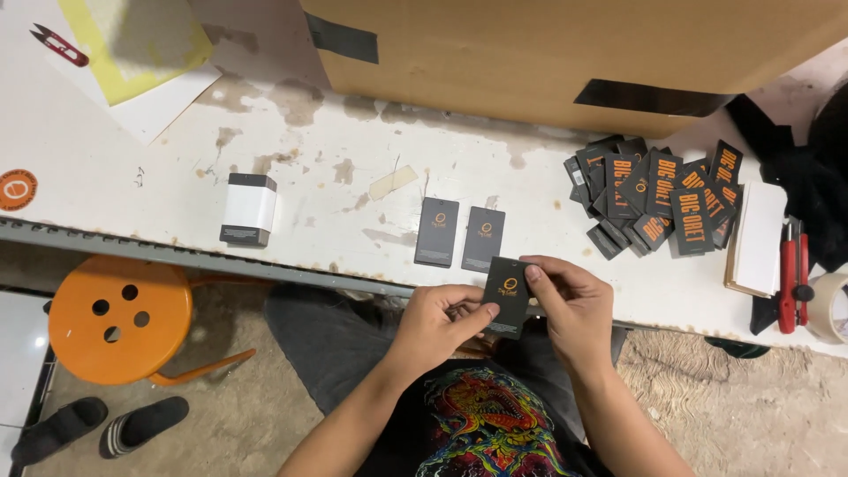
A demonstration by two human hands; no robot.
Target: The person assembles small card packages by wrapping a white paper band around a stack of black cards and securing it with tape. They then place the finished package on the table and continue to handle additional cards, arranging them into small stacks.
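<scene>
Both hands meet over the person's lap at the near edge of a worn white table (115,168), pinching one small black tag (508,298) with an orange mark. Left hand (435,323) grips the tag's lower left side between thumb and curled fingers; right hand (570,303) grasps its upper right corner, thumb on the face. That tag hangs just off the table edge, upright and facing the camera

Just beyond it, two tags (460,234) of the same kind lie flat side by side on the table. To the right a loose heap of tags (664,196) spreads out, touching a white card stack (758,238). Beside that stack lie a red cutter (791,275) and, at the frame's edge, a tape roll (831,308). A cardboard box (548,44) stands along the far side of the table

On the left sits a black bundle with a white band (248,208), well apart from the hands. Paper sheets (146,53) and red snips (58,45) lie in the far left corner. Below the table, an orange stool (115,320) stands near dark sandals (97,426) on the floor
</scene>
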